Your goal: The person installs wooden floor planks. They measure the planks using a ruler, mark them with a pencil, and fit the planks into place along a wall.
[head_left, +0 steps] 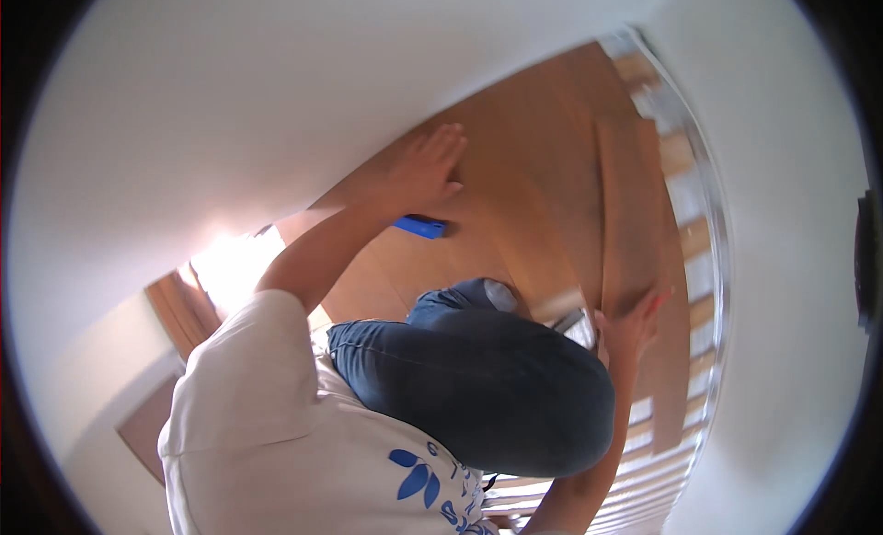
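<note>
The left hand [425,167] lies flat and open, fingers spread, pressed on the wooden floor [524,139] beside the white wall [230,103], its arm stretched out straight. A small blue block [420,226] lies on the floor just under that wrist. The bent knee in blue jeans [487,379] fills the middle. The right hand [630,328], fingers open, rests against the edge of a loose floor plank [630,213].

White walls [230,93] meet a sunlit wooden floor [543,167].
</note>
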Demonstrator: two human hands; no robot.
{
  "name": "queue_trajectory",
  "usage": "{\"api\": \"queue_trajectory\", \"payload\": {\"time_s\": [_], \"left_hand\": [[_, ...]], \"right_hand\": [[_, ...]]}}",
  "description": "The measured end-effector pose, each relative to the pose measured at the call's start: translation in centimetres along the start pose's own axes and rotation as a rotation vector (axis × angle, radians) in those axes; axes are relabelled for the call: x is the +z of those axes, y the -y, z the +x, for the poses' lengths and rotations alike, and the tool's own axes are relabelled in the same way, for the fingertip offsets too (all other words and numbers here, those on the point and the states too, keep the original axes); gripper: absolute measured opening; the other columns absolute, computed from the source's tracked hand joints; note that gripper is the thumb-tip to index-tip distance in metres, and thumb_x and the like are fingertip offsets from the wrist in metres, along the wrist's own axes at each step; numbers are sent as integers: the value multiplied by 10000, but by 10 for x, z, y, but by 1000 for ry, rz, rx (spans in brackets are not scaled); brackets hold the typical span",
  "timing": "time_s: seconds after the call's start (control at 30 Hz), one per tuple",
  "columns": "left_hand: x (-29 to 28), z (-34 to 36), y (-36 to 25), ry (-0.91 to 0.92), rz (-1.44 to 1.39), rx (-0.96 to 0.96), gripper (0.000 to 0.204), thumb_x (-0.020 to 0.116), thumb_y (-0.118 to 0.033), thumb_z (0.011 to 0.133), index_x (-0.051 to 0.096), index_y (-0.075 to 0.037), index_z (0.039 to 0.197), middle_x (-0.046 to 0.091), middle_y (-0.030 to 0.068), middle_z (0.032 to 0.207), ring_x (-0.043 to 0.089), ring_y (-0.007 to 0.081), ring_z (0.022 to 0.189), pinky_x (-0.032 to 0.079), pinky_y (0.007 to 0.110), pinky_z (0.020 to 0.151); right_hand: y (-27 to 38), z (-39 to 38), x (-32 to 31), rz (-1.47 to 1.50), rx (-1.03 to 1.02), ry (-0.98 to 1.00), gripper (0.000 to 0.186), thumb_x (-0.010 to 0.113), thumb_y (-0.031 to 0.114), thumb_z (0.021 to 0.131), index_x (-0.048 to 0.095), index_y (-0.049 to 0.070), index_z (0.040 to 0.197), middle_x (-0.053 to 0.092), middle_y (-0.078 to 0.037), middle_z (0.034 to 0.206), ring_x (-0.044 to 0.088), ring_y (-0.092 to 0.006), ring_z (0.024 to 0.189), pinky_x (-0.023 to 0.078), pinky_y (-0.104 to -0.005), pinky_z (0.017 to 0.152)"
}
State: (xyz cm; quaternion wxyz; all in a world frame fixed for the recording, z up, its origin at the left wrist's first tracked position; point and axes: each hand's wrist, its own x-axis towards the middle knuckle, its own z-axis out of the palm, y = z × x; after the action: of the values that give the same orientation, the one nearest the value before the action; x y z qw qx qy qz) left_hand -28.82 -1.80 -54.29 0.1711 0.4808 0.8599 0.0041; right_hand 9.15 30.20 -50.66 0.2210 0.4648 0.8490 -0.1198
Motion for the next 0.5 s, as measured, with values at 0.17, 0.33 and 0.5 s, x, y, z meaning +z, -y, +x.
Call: {"api": "queue_trajectory", "payload": {"time_s": [0.17, 0.33, 0.5], "left_hand": [[11, -10, 1, -112, 2, -78, 824, 754, -420, 932, 496, 23, 1577, 370, 230, 1716, 352, 350, 1590, 300, 510, 1283], [-28, 36, -33, 144, -39, -113, 816, 732, -417, 971, 452, 24, 1598, 345, 239, 1722, 310, 365, 1611, 272, 509, 1305], [-20, 126, -56, -289, -14, 103, 804, 585, -538, 1052, 431, 13, 1617, 332, 186, 1745, 274, 322, 1632, 202, 484, 1335]], "right_hand": [[-4, 5, 15, -102, -20, 58, 1390, 963, 476, 676, 161, 29, 1719, 229, -317, 1742, 328, -493, 1567, 269, -617, 1270], [-9, 4, 15, -179, 89, 70, 1345, 969, 431, 681, 195, 38, 1709, 273, -293, 1728, 359, -480, 1548, 304, -583, 1275], [-15, 5, 24, -185, 63, 32, 1343, 968, 444, 687, 195, 47, 1711, 258, -263, 1750, 353, -451, 1566, 271, -581, 1294]]}}
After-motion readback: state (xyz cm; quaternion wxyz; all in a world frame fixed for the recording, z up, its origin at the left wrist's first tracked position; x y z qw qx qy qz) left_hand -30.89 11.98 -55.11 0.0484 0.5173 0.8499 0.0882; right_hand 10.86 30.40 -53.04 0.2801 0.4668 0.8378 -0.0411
